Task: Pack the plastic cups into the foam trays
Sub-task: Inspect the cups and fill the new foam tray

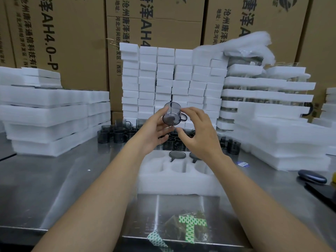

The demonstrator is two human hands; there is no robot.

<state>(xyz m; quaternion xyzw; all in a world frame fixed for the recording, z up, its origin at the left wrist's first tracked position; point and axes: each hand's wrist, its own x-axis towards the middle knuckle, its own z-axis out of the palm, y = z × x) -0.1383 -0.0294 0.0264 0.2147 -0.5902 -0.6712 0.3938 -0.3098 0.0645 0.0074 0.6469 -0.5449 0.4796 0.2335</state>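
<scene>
Your left hand (154,132) and right hand (198,135) each have a grip clamped on the plastic cup (171,115), above the foam tray (179,180). It is probably light, stiff and slick: hold its wall.

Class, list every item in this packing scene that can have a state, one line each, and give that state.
held cup: lifted above the tray, tipped on its side, base towards the camera.
left hand: holds the cup's left side.
right hand: holds the cup's handle side.
foam tray: two back pockets filled, other pockets in view empty.
loose cups: standing unpacked behind the tray.
dark case: closed.
</scene>
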